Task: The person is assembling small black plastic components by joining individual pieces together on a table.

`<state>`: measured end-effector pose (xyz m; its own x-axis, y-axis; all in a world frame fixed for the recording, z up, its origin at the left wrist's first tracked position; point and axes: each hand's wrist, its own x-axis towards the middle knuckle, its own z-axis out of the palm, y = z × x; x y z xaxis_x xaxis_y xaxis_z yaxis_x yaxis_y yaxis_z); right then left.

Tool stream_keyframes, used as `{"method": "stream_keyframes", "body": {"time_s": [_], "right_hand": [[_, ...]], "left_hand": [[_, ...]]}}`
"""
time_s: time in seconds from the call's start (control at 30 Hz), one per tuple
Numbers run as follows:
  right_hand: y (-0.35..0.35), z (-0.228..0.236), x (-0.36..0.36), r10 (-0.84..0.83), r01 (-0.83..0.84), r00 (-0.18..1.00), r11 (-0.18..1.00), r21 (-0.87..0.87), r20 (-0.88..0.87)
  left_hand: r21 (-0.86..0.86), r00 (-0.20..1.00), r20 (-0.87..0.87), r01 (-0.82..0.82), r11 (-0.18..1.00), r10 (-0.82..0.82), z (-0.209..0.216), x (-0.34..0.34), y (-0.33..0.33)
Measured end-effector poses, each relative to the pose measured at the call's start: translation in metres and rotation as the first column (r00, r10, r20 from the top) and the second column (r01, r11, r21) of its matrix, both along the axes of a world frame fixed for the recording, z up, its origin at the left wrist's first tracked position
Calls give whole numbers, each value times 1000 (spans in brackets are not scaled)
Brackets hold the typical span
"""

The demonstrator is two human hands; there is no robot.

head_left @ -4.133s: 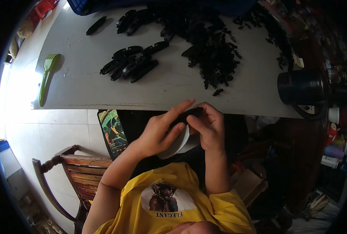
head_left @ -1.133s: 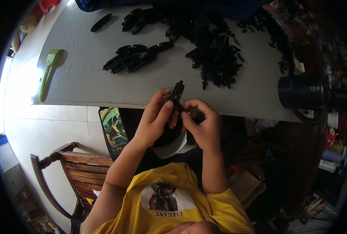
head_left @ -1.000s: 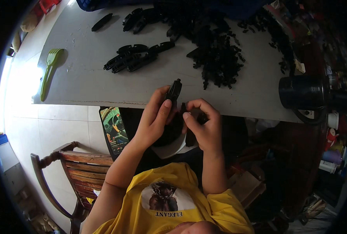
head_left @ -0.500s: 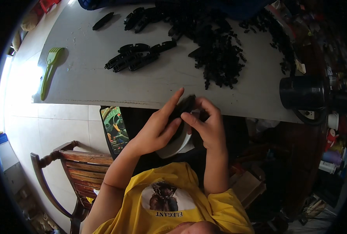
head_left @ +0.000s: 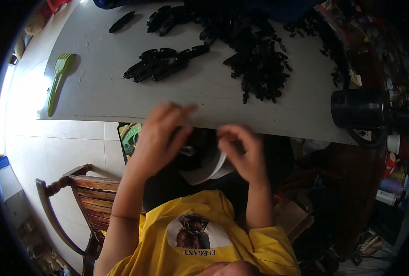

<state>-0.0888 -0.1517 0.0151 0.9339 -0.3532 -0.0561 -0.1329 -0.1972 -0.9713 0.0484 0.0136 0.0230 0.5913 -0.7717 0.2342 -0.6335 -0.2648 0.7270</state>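
Note:
My left hand [head_left: 160, 135] is lifted at the table's front edge, smeared by motion; whether it holds anything cannot be made out. Across from it, my right hand [head_left: 243, 152] has its fingers bent and its thumb apart, with nothing visible between them. Below and between the hands, a round container with a white rim [head_left: 217, 169] sits at my lap, its dark inside hard to read. Beyond my hands on the table lie a cluster of long curved black plastic pieces [head_left: 160, 64] and a heap of small black plastic parts [head_left: 262, 71].
A green fork-shaped utensil [head_left: 59, 85] lies at the table's left end. At the right edge stands a black cylindrical mug-like vessel [head_left: 357, 109]. A lit screen [head_left: 130, 137] is partly behind my left arm. A wooden chair [head_left: 94, 195] stands at lower left.
My hands have moved apart, the left one up and leftward. The dark piece that was between them is no longer visible there. The left arm now covers more of the screen.

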Motion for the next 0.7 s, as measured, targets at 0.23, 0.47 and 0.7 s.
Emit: {"method": "stream_keyframes", "body": {"time_s": [0.23, 0.47, 0.7], "right_hand": [[-38, -10, 51, -193, 108, 981, 540, -835, 2], [-22, -8, 26, -207, 224, 974, 944, 243, -95], [-1, 4, 14, -194, 193, 980, 826, 530, -53]], "left_hand": [[37, 750, 570, -431, 902, 335, -15, 51, -31], [27, 857, 431, -324, 946, 282, -19, 32, -26], [-357, 467, -861, -273, 893, -201, -20, -6, -26]]}}
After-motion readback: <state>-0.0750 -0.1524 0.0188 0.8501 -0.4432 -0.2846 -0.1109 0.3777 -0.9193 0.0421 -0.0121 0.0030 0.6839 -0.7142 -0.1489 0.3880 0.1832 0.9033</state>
